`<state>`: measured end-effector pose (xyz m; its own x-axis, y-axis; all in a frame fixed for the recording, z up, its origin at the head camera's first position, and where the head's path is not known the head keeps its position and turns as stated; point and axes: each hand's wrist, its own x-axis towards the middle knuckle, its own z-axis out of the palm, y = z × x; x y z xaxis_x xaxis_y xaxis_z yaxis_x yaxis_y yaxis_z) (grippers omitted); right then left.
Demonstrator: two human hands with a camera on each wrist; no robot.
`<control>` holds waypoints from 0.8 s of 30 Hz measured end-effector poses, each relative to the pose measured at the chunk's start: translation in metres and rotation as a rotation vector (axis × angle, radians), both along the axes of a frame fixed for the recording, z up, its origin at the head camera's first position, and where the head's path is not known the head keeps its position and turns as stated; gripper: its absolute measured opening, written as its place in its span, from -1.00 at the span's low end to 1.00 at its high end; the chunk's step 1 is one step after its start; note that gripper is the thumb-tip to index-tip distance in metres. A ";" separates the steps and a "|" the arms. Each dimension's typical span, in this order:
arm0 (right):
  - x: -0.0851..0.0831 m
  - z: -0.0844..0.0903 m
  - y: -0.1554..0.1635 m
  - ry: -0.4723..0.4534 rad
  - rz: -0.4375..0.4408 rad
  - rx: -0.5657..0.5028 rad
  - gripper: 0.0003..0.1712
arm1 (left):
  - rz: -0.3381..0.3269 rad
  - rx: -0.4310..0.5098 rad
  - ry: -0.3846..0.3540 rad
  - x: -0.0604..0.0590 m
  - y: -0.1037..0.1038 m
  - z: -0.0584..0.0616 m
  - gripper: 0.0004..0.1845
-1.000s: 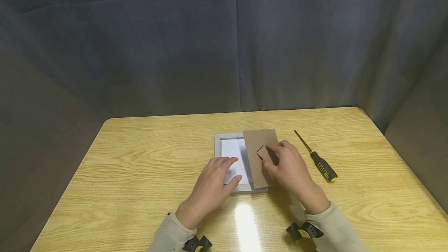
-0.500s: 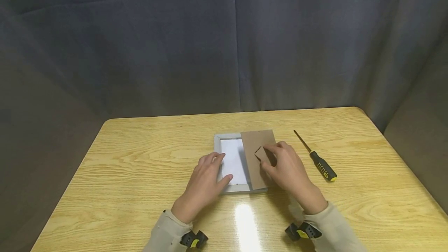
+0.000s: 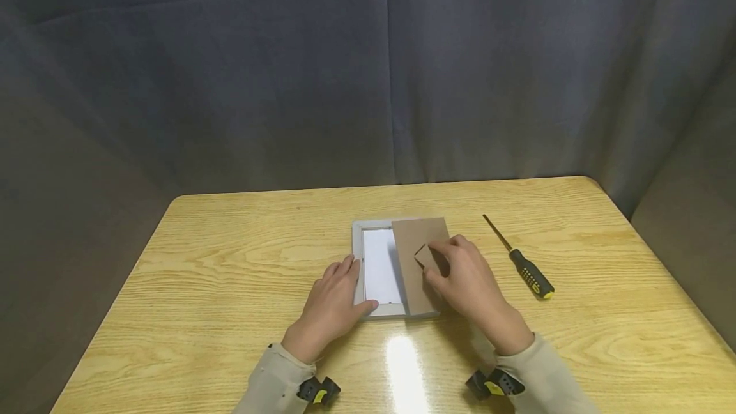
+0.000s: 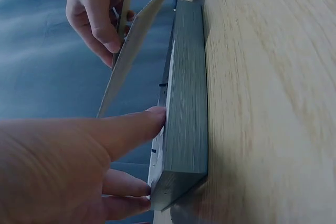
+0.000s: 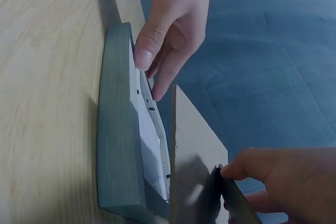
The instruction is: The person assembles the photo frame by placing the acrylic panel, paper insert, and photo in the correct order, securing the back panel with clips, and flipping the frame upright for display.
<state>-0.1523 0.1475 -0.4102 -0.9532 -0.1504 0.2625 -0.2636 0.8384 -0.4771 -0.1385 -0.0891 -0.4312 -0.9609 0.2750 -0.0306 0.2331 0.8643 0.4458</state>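
A grey picture frame (image 3: 357, 235) lies back side up on the table, with a white sheet (image 3: 381, 267) inside it. My left hand (image 3: 328, 305) rests on the frame's left side, thumb on the near rail and fingers along the left rail. My right hand (image 3: 468, 280) pinches the stand flap (image 5: 236, 203) of a brown backing board (image 3: 416, 232). The board is tilted over the right half of the frame, hiding that part in the head view. In the left wrist view the board (image 4: 131, 51) is raised above the frame's rails. Small dark tabs show along the frame's inner edge.
A black and yellow screwdriver (image 3: 531, 276) lies right of the frame, tip pointing away. The wooden table (image 3: 230, 260) ends at a dark curtain (image 3: 276, 82) behind. Each wrist wears a strapped camera.
My left hand has drawn back left from over the white sheet and now touches the frame's rails. The backing board has moved slightly left and nearer in my right hand.
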 end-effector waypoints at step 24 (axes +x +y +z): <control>0.003 -0.007 -0.021 -0.017 0.079 0.013 -0.61 | -0.066 -0.065 0.062 0.008 0.011 0.002 -0.08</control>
<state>-0.1491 0.1260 -0.4169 -0.9424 -0.2288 0.2442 -0.3214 0.8216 -0.4708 -0.1302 -0.0778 -0.4296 -0.9413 0.3376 0.0086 0.3164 0.8726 0.3720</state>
